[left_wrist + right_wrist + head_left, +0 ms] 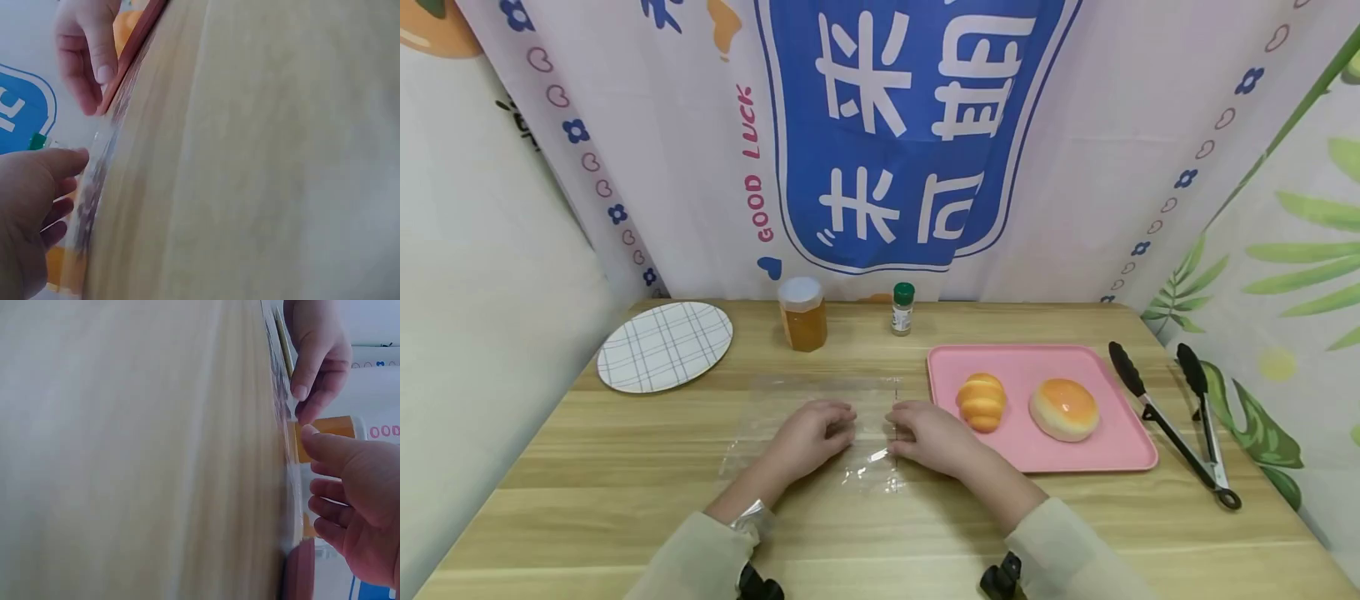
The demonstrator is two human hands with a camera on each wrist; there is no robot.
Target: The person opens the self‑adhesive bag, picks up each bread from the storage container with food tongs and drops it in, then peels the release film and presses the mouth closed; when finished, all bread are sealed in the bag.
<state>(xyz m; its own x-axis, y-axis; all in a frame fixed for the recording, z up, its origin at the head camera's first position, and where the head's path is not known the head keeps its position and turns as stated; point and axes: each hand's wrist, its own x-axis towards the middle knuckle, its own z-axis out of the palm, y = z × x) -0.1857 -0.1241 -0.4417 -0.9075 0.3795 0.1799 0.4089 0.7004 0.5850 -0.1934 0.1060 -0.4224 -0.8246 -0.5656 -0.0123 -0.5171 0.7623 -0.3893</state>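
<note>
A clear plastic sheet or bag (861, 477) lies flat on the wooden table, its outline faint. Over its left part is my left hand (812, 437), fingers loosely bent and nothing visible between them. My right hand (932, 437) faces it across a small gap, over the sheet's right edge and close to the pink tray (1041, 462). In the left wrist view the left thumb and fingers (56, 162) are apart. The right wrist view shows the right hand (356, 494) with loosely bent fingers. Whether the fingertips touch the plastic, I cannot tell.
On the tray sit a croissant-like roll (982, 402) and a round bun (1064, 410). Tongs (1180, 442) lie spread to its right. Behind stand an amber jar (805, 321) and a green-capped bottle (902, 310). A checked plate (666, 346) lies at back left.
</note>
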